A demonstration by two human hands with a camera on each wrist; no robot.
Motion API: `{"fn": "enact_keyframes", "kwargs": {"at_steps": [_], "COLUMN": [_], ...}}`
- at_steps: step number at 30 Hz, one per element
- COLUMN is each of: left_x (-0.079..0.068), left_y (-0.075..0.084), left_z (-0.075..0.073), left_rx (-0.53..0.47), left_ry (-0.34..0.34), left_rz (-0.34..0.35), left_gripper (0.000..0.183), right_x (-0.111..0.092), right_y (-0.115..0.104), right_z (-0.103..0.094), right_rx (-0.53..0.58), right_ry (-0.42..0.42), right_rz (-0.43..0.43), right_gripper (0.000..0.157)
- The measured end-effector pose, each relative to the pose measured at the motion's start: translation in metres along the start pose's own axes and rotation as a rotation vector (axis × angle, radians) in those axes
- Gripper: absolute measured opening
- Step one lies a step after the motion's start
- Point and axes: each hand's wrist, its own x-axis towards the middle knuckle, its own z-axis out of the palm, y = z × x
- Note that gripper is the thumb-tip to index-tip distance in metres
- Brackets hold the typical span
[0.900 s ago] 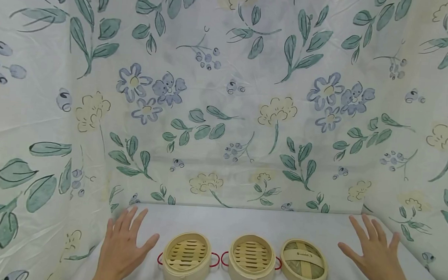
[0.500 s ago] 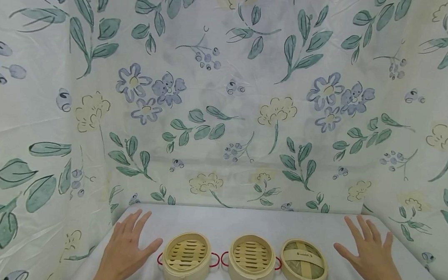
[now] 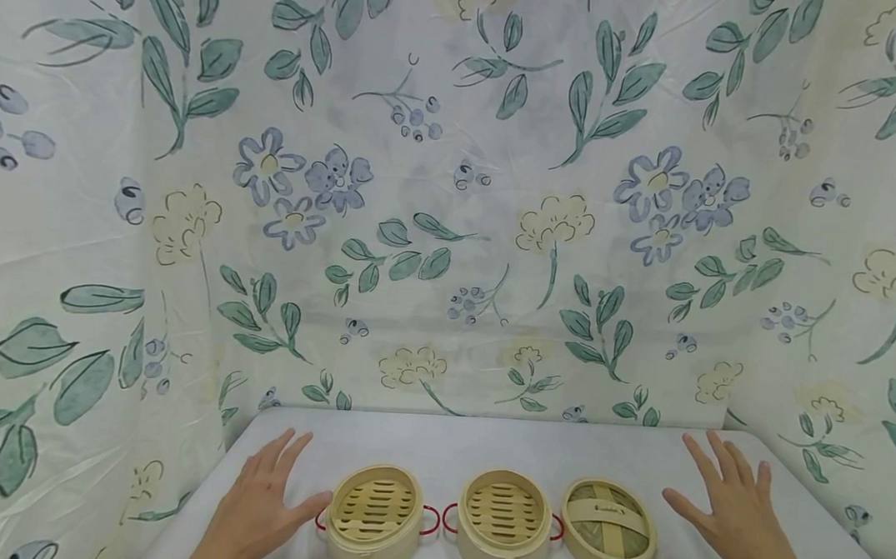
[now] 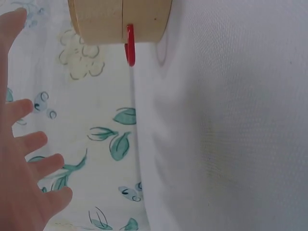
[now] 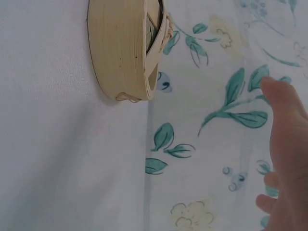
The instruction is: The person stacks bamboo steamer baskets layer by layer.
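My left hand (image 3: 261, 501) is spread over the table beside the left bamboo steamer basket (image 3: 372, 551), its thumb near that basket's red handle (image 4: 130, 45). A second bamboo steamer basket (image 3: 502, 557), also with red handles and a slatted base, stands in the middle. To its right lies a round woven bamboo lid (image 3: 608, 528) with a flat strap across its top. My right hand (image 3: 738, 517) hovers to the right of the lid, fingers spread and holding nothing. In the right wrist view the lid (image 5: 118, 48) shows from its side, apart from the hand.
A white table (image 3: 486, 441) carries the baskets and lid in a row near its front. Behind it and at both sides hangs a floral cloth (image 3: 449, 263) with leaves and flowers.
Both hands have drifted inward, the left hand to the right toward the left basket and the right hand to the left toward the lid. The baskets and lid stay in place.
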Motion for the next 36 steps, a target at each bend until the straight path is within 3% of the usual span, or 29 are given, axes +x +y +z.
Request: {"fn": "enact_keyframes", "kwargs": {"at_steps": [5,12,17,22,36], "left_x": [-0.001,-0.001,-0.002,-0.001,-0.002], "left_y": [0.002,0.004,0.004,0.007,0.015], "left_z": [0.001,0.002,0.004,0.006,0.015], "left_rx": [-0.028,-0.045,-0.084,-0.113,-0.186], "left_ry": [-0.039,-0.128,-0.175,-0.257,-0.409], "left_rz": [-0.009,-0.044,-0.049,-0.099,-0.105], "left_gripper": [0.085,0.091,0.092,0.092,0.097], "right_x": [0.001,0.001,0.001,0.001,0.001], "right_y": [-0.002,-0.004,-0.005,-0.007,-0.014], "right_z": [0.002,0.006,0.006,0.007,0.014], "right_rx": [0.012,0.045,0.065,0.087,0.136], "right_ry": [0.017,-0.049,-0.051,-0.076,-0.107], "right_rz": [-0.023,-0.015,-0.021,-0.010,-0.019], "right_gripper": [0.082,0.082,0.082,0.083,0.081]}}
